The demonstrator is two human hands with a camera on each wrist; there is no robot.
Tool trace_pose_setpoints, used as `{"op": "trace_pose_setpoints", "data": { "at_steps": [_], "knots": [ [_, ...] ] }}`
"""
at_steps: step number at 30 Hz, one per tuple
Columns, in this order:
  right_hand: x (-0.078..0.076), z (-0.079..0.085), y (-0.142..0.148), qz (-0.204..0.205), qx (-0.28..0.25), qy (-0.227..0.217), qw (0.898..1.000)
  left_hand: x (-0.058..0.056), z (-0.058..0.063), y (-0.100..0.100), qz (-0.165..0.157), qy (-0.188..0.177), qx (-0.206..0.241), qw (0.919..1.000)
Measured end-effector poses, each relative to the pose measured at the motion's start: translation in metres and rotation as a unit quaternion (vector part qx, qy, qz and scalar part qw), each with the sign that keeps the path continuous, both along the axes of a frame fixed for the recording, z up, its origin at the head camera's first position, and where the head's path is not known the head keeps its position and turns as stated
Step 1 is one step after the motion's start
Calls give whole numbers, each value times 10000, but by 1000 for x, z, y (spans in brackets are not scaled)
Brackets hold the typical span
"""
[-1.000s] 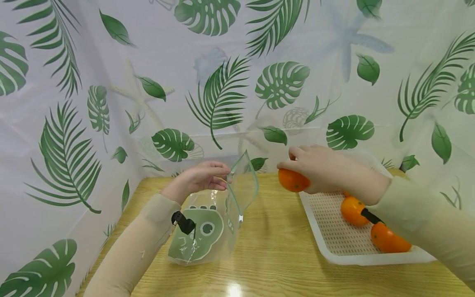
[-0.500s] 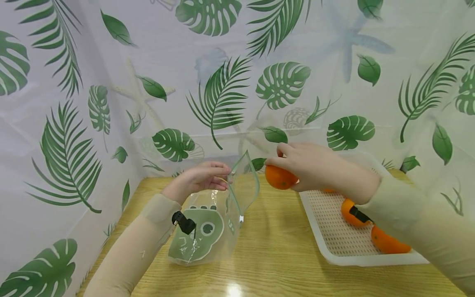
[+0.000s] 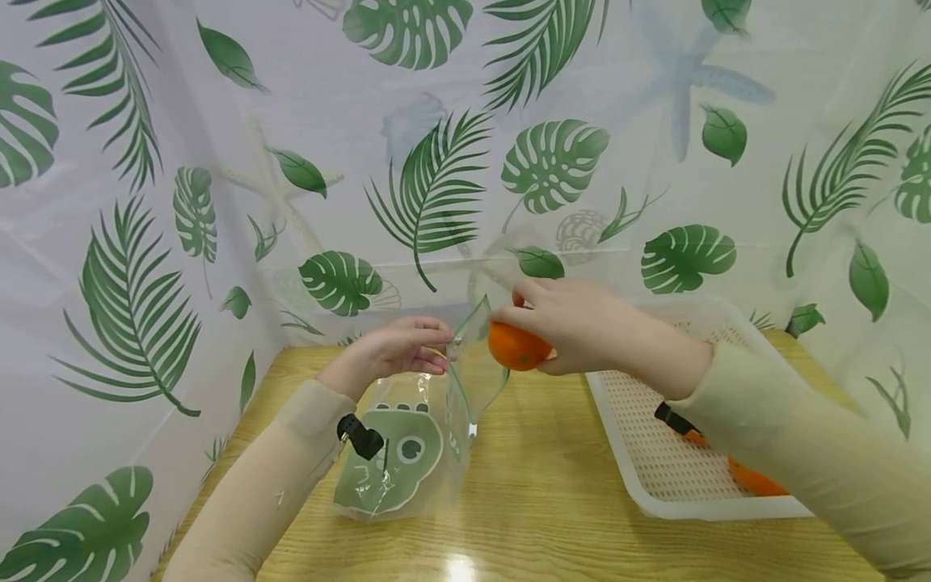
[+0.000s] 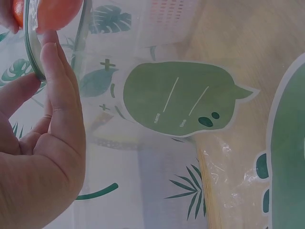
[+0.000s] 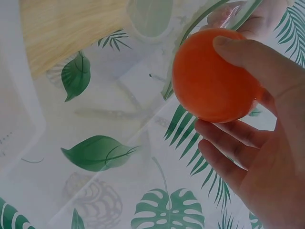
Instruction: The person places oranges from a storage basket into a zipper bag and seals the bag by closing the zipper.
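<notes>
In the head view my left hand (image 3: 403, 347) pinches the open rim of a clear zip bag (image 3: 389, 465) printed with a green cartoon face. My right hand (image 3: 582, 323) holds an orange (image 3: 518, 347) right at the mouth of the bag. The right wrist view shows the orange (image 5: 214, 78) gripped between thumb and fingers of that hand (image 5: 276, 157), overlapping the green-edged bag rim. From the left wrist, the bag's printed panel (image 4: 181, 98) hangs beside my left hand (image 4: 52, 143), and the orange (image 4: 59, 14) shows at the rim. Whether it touches the bag, I cannot tell.
A white perforated basket (image 3: 640, 493) stands on the right of the wooden table (image 3: 538, 485). An orange (image 3: 752, 478) and part of another lie in it, partly hidden by my right sleeve. A leaf-patterned sheet (image 3: 465, 162) hangs behind and at the left.
My right hand has carried the orange leftward from beside the basket to the bag's mouth. My left hand and the bag have stayed nearly still.
</notes>
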State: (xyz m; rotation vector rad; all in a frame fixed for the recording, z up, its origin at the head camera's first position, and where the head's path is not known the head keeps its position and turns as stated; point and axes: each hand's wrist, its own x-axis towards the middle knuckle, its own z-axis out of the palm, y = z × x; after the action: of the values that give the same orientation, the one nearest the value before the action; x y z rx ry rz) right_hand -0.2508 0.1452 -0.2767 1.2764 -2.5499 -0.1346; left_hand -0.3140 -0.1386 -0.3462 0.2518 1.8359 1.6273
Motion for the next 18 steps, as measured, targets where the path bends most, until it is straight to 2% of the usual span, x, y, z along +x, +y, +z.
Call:
{"op": "trace_pose_setpoints", "data": {
  "at_steps": [11, 18],
  "knots": [
    [0, -9, -14, 15, 17, 152, 9999, 2, -3, 0, -112, -53, 0, 9999],
    [1, -14, -16, 222, -107, 288, 9993, 2, -1, 1, -222, -50, 80, 9997]
  ]
}}
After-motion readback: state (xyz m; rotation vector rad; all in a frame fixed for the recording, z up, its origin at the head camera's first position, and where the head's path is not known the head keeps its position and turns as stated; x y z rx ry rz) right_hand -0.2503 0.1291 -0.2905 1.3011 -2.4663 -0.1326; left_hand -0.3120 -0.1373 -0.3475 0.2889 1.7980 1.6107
